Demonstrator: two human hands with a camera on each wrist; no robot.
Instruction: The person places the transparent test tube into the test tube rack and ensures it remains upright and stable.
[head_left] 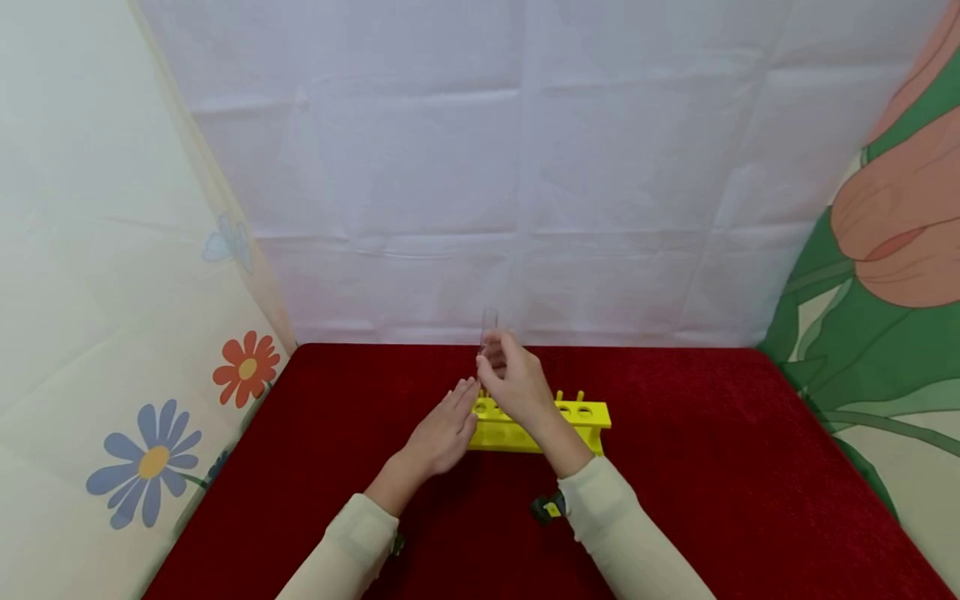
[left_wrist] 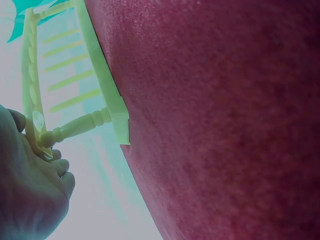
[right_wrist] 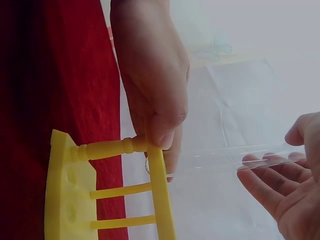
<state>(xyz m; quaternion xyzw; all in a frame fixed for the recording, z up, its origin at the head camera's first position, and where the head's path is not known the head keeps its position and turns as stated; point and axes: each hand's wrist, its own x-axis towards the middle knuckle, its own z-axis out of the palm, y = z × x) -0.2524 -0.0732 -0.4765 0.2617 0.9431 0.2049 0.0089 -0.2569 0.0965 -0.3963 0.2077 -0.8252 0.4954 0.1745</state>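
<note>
A clear test tube (head_left: 490, 319) stands upright above the left end of a yellow test tube rack (head_left: 600, 414). My right hand (head_left: 519, 379) holds it between thumb and fingers, its open end upward. In the right wrist view the rounded tip of the tube (right_wrist: 205, 159) shows at the end hole of the rack's top plate (right_wrist: 161, 200). My left hand (head_left: 444, 429) grips that same end of the rack; the thumb lies on the plate's upper side, with fingers around the end. My right forearm covers part of the rack in the head view.
The rack stands on a table with a red cloth (head_left: 697, 467). Behind it hangs a creased white sheet (head_left: 420, 183). Flower-printed panels close off the left (head_left: 75, 275) and right (head_left: 900, 350) sides. A dark wrist device (head_left: 547, 508) sits by the right cuff.
</note>
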